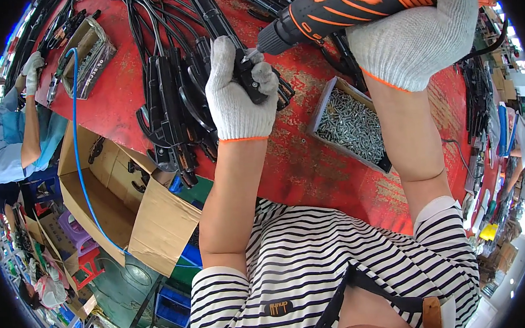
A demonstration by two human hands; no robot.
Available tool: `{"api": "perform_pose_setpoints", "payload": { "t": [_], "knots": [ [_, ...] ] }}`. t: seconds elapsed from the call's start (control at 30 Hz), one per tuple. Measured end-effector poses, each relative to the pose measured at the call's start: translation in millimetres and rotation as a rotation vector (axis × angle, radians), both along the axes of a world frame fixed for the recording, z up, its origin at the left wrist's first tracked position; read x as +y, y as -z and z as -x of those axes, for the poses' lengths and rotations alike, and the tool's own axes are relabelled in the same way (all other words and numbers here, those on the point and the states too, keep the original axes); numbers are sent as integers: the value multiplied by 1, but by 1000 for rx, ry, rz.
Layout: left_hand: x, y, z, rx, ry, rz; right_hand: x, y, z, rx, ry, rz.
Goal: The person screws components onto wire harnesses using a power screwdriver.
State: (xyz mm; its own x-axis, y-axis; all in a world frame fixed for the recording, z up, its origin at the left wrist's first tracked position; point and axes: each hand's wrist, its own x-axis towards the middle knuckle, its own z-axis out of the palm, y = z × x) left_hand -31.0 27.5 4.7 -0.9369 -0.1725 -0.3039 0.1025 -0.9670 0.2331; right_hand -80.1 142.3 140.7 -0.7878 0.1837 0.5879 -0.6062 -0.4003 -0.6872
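My left hand (237, 99), in a white knitted glove with an orange cuff edge, is closed around a long black plastic handle-like part (249, 77). My gloved right hand (414, 43) grips an orange and black power drill (349, 5) from the right. The drill's chuck (274, 38) points left and down, its bit close to the part at my left thumb and fingers. Whether the bit touches a screw there is too small to tell. Just left of my left hand, several similar black parts (166, 110) with cables lie in a pile.
An open box (321, 107) of small silver screws sits on the worn red tabletop (299, 168) between my forearms. At the left are a cardboard box (164, 224), a hanging blue hose (78, 145) and another box (101, 68). A co-worker's gloved hand (31, 67) is at the far left.
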Motion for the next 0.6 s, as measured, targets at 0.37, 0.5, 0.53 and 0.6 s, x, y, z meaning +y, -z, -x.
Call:
{"api": "perform_pose_setpoints", "payload": {
  "t": [0.37,0.5,0.53,0.6],
  "knots": [
    [-3,5,0,19,11,0,0,0,5,7,7,17],
    [-2,4,0,14,-2,19,0,1,6,16,-27,26],
    [-3,4,0,14,3,21,0,1,6,-12,-52,45],
    [-3,4,0,13,7,21,1,2,6,-14,-69,35]
  ]
}}
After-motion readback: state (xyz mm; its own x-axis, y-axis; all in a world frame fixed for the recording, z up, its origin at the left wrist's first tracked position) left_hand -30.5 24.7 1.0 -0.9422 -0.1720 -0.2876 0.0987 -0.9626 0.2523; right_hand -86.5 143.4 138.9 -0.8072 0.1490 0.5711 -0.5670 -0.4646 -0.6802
